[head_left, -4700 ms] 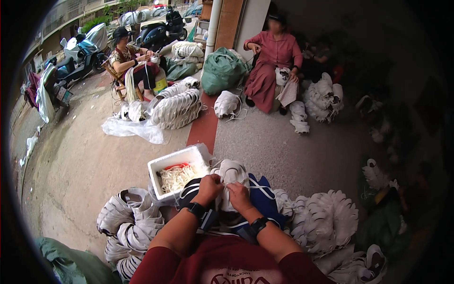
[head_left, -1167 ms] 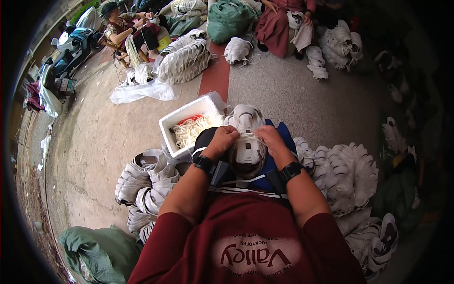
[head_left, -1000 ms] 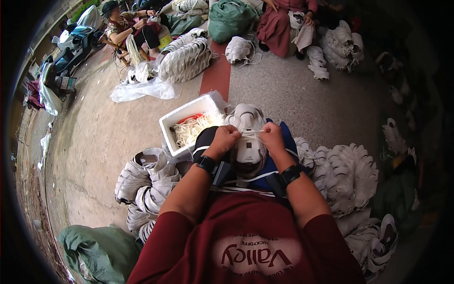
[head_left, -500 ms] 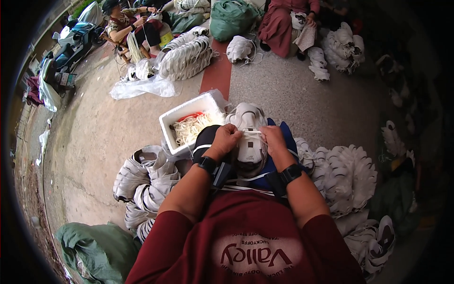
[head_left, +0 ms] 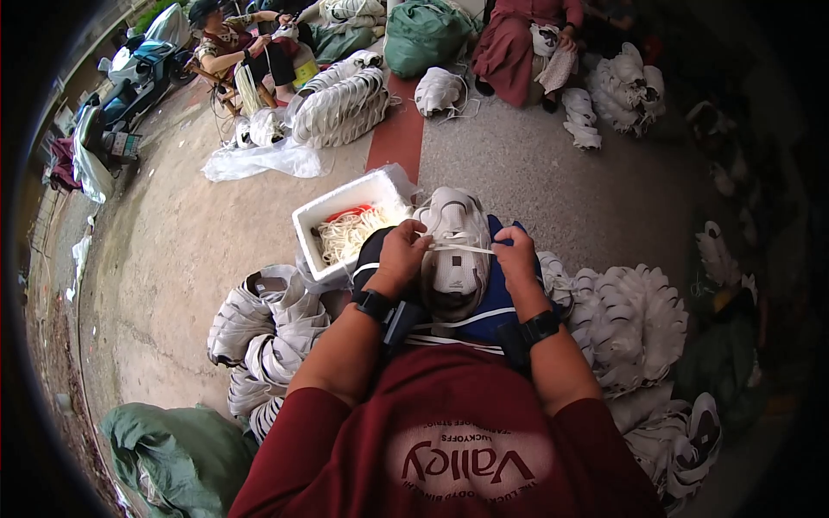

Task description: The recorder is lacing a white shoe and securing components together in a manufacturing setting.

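On my lap rests a white shoe upper (head_left: 455, 216) with grey trim, its toe pointing away from me and its tongue (head_left: 457, 272) toward me. A white shoelace (head_left: 462, 248) runs across it, stretched taut between my hands. My left hand (head_left: 404, 252) pinches the lace at the upper's left edge. On the other side my right hand (head_left: 516, 252) grips the lace, drawn out just past the right edge. A blue cloth (head_left: 496, 298) lies under the upper on my lap.
A white foam box (head_left: 302, 226) of loose laces stands at my left knee. Stacked shoe uppers lie left (head_left: 272, 324) and right (head_left: 635, 319) of me. A green sack (head_left: 177, 462) sits at lower left. Ahead, two people sit among more uppers; parked scooters (head_left: 129, 91) stand at far left.
My hands have moved apart, the right one outward to the right, pulling the lace straight across the upper. The person at far left has shifted their hands slightly.
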The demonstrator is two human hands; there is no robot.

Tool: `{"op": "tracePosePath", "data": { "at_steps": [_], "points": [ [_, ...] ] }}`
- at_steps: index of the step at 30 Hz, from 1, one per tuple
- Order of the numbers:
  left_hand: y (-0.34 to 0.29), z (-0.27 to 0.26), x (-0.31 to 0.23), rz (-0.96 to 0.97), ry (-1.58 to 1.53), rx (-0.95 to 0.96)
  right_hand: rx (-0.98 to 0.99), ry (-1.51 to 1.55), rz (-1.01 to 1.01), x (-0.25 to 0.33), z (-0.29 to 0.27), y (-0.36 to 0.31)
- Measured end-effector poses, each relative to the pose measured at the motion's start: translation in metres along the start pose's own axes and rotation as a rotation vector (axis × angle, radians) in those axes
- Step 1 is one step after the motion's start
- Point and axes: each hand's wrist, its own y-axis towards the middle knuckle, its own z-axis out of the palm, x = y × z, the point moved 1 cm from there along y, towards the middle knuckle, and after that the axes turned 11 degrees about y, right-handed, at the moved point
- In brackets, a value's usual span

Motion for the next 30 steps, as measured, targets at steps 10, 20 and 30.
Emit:
{"op": "tracePosePath", "data": {
  "at_steps": [10,20,30],
  "points": [
    [-0.032,-0.043,-0.004,0.178,0.333,0.068,0.208,-0.17,-0.098,0.019,-0.057,-0.014],
    [-0.047,-0.063,-0.043,0.623,0.678,-0.014,0.331,-0.696,-0.657,0.095,-0.071,-0.03],
    [-0.045,-0.121,0.066,0.107,0.256,0.088,0.2,-0.53,-0.432,-0.003,-0.167,-0.022]
  ]
}}
